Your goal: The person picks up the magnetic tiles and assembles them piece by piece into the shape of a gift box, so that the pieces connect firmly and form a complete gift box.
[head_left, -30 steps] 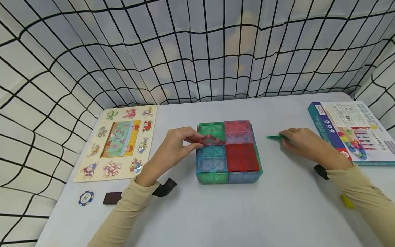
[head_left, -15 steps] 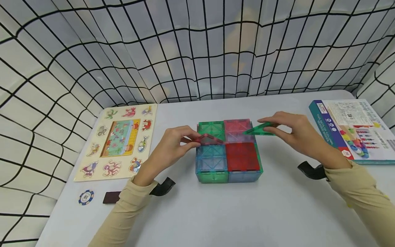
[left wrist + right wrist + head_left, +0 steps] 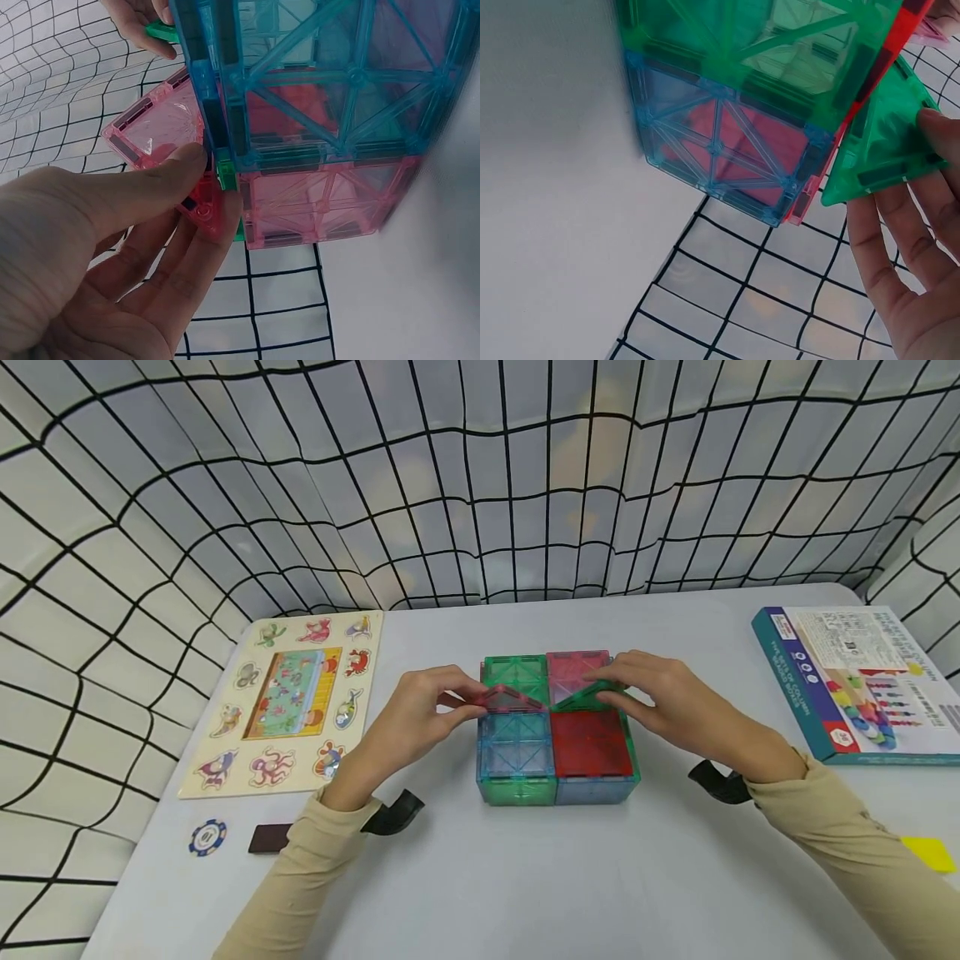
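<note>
A low box built of see-through magnetic tiles (image 3: 517, 747) stands mid-table; its top shows green, pink, blue and red squares. My left hand (image 3: 423, 718) pinches a red triangular tile (image 3: 512, 699), which stands tilted over the seam between the green and blue squares. In the left wrist view, thumb and fingers grip that tile (image 3: 161, 120) beside the box's edge. My right hand (image 3: 675, 702) holds a green triangular tile (image 3: 587, 697) slanted over the pink and red squares, its tip close to the red one. The right wrist view shows the green tile (image 3: 892, 139) between thumb and fingers.
A wooden sea-animal puzzle board (image 3: 356, 693) lies on the left. Near it are a poker chip (image 3: 207, 837) and a dark brown rectangular piece (image 3: 268, 838). A boxed toy (image 3: 862, 677) lies right, with a yellow piece (image 3: 928, 853) nearer. Black netting (image 3: 510, 502) surrounds the table.
My right hand has lifted the green triangular tile from the table's right side and carried it left, over the box's top. The left hand has stayed put with the red tile.
</note>
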Demonstrator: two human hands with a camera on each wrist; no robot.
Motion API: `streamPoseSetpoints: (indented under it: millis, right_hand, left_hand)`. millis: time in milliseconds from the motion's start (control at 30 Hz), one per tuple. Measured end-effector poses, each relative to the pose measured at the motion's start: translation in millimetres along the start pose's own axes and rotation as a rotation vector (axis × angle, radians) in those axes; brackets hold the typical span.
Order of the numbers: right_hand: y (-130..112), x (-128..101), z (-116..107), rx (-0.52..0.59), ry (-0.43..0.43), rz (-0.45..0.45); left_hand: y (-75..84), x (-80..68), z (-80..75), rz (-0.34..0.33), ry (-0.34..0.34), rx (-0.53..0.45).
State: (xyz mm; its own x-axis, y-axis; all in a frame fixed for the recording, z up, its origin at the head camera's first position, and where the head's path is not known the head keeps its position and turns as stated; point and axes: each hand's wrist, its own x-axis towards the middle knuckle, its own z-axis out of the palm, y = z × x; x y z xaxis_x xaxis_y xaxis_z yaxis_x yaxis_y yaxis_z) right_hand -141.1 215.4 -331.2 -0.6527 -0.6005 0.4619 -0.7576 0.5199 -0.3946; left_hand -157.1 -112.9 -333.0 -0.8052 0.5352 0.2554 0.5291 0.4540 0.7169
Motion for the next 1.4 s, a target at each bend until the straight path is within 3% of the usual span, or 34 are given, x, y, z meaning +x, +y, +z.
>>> streamPoseSetpoints:
  millis: [367,533,600,700,767,833,933,1067,1167,1267,1400]
  right_hand:
    - [-3,-3,2,-0.003,-0.049,0.091]
    - [-1,-8,-6,0.006,0.008,0.131]
    - [0,-14,-11,0.036,0.066,0.189]
    - [4,-29,-17,0.092,0.137,0.321]
    - [8,-44,-18,0.139,0.121,0.424]
    - [13,-60,-17,0.183,0.049,0.493]
    - [19,-81,-9,0.295,-0.103,0.507]
    - [8,-91,14,0.476,-0.226,0.485]
    - [-7,-86,32,0.532,-0.217,0.507]
    - [-16,-79,44,0.531,-0.159,0.525]
    - [-18,-70,55,0.511,-0.102,0.533]
  left_hand:
    - [0.0,-1.0,-0.5,0.017,-0.013,0.023]
    - [1.2,-4.8,-6.1,0.000,0.013,0.029]
    - [0.9,-7.4,-9.6,-0.042,0.026,0.010]
    - [-0.3,-14.7,-15.8,-0.161,0.009,-0.060]
    - [-2.3,-23.2,-18.2,-0.250,-0.042,-0.123]
    - [-5.8,-33.7,-17.5,-0.321,-0.107,-0.176]
    - [-12.8,-48.6,-7.0,-0.371,-0.195,-0.234]
    - [-16.3,-56.2,18.8,-0.338,-0.256,-0.271]
    - [-15.1,-55.5,39.1,-0.283,-0.255,-0.276]
    - [-13.9,-53.9,54.8,-0.257,-0.206,-0.249]
    - [-13.1,-52.3,62.5,-0.268,-0.125,-0.195]
